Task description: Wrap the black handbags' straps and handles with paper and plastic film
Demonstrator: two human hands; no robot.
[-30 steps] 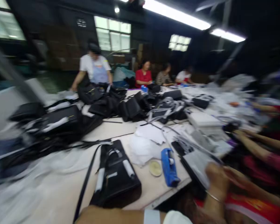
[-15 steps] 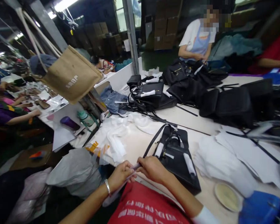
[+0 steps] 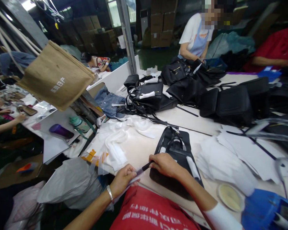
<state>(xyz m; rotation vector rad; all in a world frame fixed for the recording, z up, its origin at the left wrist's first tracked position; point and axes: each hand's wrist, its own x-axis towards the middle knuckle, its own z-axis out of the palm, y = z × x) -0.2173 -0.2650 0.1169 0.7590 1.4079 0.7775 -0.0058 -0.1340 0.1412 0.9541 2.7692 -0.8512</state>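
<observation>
My right hand [image 3: 165, 164] is closed on a black strap [image 3: 147, 166], pulled taut in front of the black handbag [image 3: 166, 185]. My left hand [image 3: 123, 179] pinches a translucent white plastic sleeve [image 3: 139, 173], which surrounds the strap's near end. A short stretch of bare strap shows between my hands. The handbag lies on the table just behind my right hand, with white wrapping [image 3: 193, 166] on one side and on parts of its handles. Part of the bag is hidden by my right hand and forearm.
White wrapping strips [image 3: 115, 143] lie left on the table [image 3: 144, 145]; white sheets [image 3: 244, 159] lie right, near a round yellowish dish [image 3: 230, 196] and a blue object [image 3: 264, 209]. Black bags [image 3: 232, 102] are piled behind. A co-worker [image 3: 194, 35] handles bags across the table.
My right hand has moved away from my left, to the right, so more black strap shows between them. My left hand keeps its pinch. The camera view has turned slightly right.
</observation>
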